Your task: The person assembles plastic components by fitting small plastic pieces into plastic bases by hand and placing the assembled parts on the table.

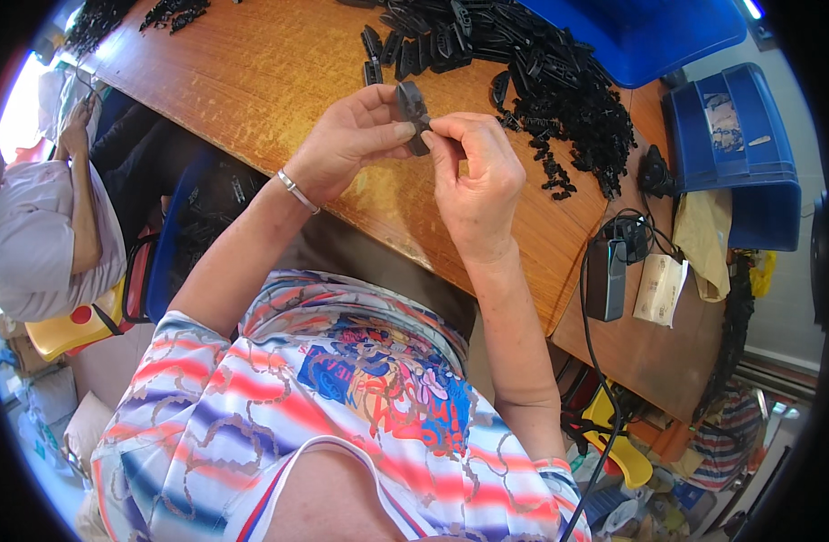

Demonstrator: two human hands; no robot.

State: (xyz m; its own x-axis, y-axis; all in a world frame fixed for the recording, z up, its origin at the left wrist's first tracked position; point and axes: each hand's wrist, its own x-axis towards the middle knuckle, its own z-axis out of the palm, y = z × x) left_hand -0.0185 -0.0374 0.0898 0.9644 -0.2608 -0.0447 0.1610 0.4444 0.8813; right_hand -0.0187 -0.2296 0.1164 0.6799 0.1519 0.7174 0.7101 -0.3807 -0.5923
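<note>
Above the wooden table (243, 99), my left hand (356, 135) grips a black plastic part (412, 107), long and narrow with rounded ends, held upright between thumb and fingers. My right hand (476, 167) is closed in a pinch at the lower right side of that part, thumb and forefinger touching it. Whatever small piece sits between those fingertips is too hidden to name. Just beyond my hands lies a heap of similar long black parts (433, 45). To its right spreads a pile of small black pieces (568, 117).
Blue plastic bins (735, 149) stand at the right and far right. Near them lie a dark box-shaped device (606, 280) with a black cable, and a white paper packet (661, 289). Another person (53, 217) sits at the left, beside a blue container (184, 226).
</note>
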